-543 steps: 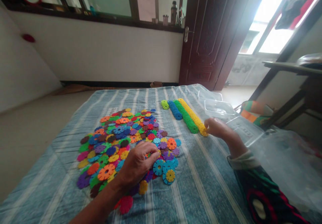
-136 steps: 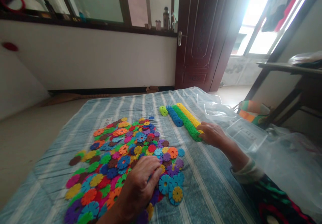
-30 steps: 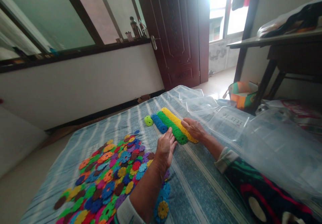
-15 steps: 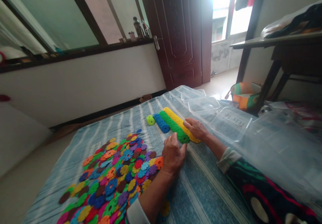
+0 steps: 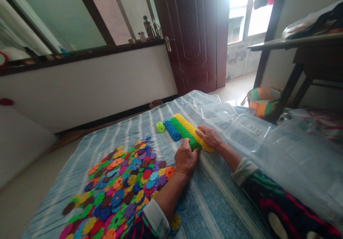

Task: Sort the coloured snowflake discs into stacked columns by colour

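Observation:
Lined up side by side on the striped cloth are a long yellow roll of notched plastic discs (image 5: 184, 123), a long green roll (image 5: 182, 131) and a shorter blue roll (image 5: 172, 130). One lime-green disc stack (image 5: 160, 127) sits at their left. My left hand (image 5: 185, 157) curls around the near end of the green roll, thumb at its tip. Along the yellow roll's right side lies my right hand (image 5: 209, 137), fingers stretched out and touching it. Left of my left hand spreads a heap of loose discs in many colours (image 5: 118, 196).
Clear plastic boxes (image 5: 248, 131) stand along the right of the striped cloth (image 5: 214, 196). Beyond are a dark red door (image 5: 193, 35), a table (image 5: 316, 40) and an orange-green bag (image 5: 264, 101).
My left hand has shifted slightly forward, closer onto the near end of the green roll. My right hand stays against the yellow roll. The view has tilted a little.

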`<act>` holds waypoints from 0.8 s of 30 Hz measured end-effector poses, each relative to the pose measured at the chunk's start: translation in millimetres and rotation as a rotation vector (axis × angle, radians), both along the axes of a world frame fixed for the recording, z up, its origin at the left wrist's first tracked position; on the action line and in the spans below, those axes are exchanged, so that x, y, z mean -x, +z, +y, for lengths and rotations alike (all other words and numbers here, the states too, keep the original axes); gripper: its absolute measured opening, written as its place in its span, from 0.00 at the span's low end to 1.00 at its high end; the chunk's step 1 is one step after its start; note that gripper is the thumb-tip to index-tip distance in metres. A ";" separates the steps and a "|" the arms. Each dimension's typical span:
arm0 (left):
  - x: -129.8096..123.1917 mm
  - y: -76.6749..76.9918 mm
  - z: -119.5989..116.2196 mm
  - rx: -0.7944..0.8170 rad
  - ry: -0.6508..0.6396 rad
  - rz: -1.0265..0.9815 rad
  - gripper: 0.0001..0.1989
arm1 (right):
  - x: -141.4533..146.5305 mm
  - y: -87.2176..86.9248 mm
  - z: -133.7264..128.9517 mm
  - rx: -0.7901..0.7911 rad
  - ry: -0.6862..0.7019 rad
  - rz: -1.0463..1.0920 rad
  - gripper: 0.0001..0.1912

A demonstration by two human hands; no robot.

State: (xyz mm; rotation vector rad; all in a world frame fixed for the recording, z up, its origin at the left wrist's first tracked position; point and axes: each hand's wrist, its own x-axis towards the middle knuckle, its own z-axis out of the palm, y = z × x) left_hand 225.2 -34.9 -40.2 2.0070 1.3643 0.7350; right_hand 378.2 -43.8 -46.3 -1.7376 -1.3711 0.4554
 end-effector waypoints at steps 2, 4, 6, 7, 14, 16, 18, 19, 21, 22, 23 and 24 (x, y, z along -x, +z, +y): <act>-0.3 -0.2 1.2 -0.001 -0.002 0.000 0.18 | -0.1 -0.4 0.1 -0.001 0.003 0.000 0.17; -0.4 0.3 2.5 -0.002 0.003 -0.003 0.18 | -0.2 -1.3 0.6 -0.002 0.003 -0.005 0.17; -0.6 1.2 4.0 -0.006 0.008 -0.002 0.19 | -0.3 -2.3 1.3 -0.006 -0.003 0.002 0.17; -0.8 1.6 4.9 -0.016 0.008 0.013 0.19 | -0.4 -2.7 1.6 -0.006 -0.007 0.006 0.17; -3.6 4.4 9.7 -0.108 -0.011 0.328 0.23 | -1.0 -1.2 0.5 0.006 -0.009 -0.023 0.16; -3.9 6.1 10.0 -0.113 -0.016 0.343 0.23 | -1.0 -0.1 -0.2 0.004 -0.006 -0.013 0.16; -3.8 8.0 9.8 -0.109 -0.019 0.346 0.24 | -1.0 0.7 -0.9 0.001 0.002 -0.017 0.16; -3.5 8.8 9.5 -0.106 -0.021 0.345 0.24 | -1.0 1.1 -1.3 0.000 0.007 -0.021 0.17; -3.0 9.5 8.9 -0.101 -0.027 0.344 0.24 | -1.0 1.5 -1.7 0.002 0.009 -0.024 0.17; -2.7 9.3 8.7 -0.100 -0.030 0.343 0.25 | -1.0 1.5 -1.9 0.005 0.008 -0.024 0.17; -2.4 8.7 8.5 -0.102 -0.034 0.342 0.25 | -1.0 1.5 -1.9 0.008 0.004 -0.021 0.17; -2.1 7.8 8.4 -0.105 -0.038 0.341 0.25 | -1.0 1.3 -1.9 0.011 0.001 -0.016 0.17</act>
